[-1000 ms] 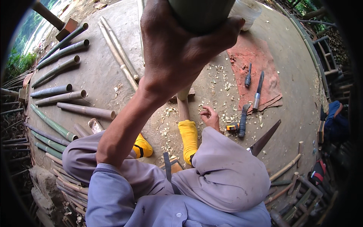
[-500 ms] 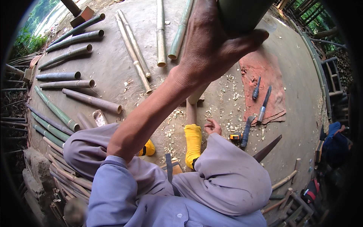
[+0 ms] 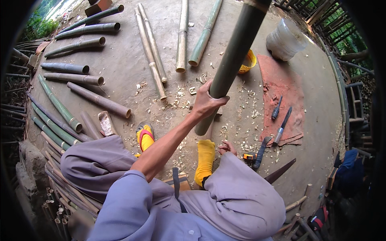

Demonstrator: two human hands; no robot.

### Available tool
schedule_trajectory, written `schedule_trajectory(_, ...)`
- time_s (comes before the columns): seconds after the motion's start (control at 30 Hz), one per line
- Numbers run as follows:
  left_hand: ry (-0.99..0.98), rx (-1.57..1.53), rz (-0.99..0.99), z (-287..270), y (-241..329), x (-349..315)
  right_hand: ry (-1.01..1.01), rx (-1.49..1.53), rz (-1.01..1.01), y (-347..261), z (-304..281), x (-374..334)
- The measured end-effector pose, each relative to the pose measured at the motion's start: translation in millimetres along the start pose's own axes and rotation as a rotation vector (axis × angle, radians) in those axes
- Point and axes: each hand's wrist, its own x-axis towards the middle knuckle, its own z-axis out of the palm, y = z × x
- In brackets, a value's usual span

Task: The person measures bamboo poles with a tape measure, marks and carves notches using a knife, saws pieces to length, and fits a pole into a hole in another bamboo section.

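My left hand (image 3: 207, 102) is wrapped round a thick green bamboo pole (image 3: 233, 56), which slants up and away to the right, its lower end above the wood shavings near my yellow-socked foot (image 3: 205, 160). Beyond my right knee shows my right hand (image 3: 227, 148), empty, with its fingers loosely bent and apart; the knee hides its wrist. To its right lie a yellow-and-black tape measure (image 3: 249, 156) and a dark-handled tool (image 3: 262, 152). A knife (image 3: 283, 126) and a smaller dark-handled pointed tool (image 3: 277, 107) rest on a red cloth (image 3: 295, 86).
Bamboo poles (image 3: 82, 79) lie in rows along the left, with more (image 3: 182, 38) ahead. A yellow container (image 3: 248, 62) and a cloudy plastic tub (image 3: 285, 40) stand far right. A saw blade (image 3: 280, 170) points out beside my right knee. Shavings (image 3: 245, 100) litter the ground.
My left hand has come down and away from the camera with the bamboo pole, so more of the pole shows. The yellow container and plastic tub have come into view.
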Motion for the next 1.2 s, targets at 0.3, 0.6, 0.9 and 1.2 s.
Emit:
schedule_trajectory(0.3,0.412,0.204,-0.375,-117,-96,-48,0.052,-0.326,-0.032,5,3,5)
schedule_trajectory(0.6,0.69,0.329,-0.629,-211,-171,-28,-0.003,-0.439,0.068,-4,18,-2)
schedule_trajectory(0.9,0.684,0.902,-0.452,-267,-168,34,0.042,-0.455,0.088,-24,25,-12)
schedule_trajectory(1.2,0.319,1.113,-0.529,-167,-163,34,0.053,-0.448,-0.007,-62,47,-4)
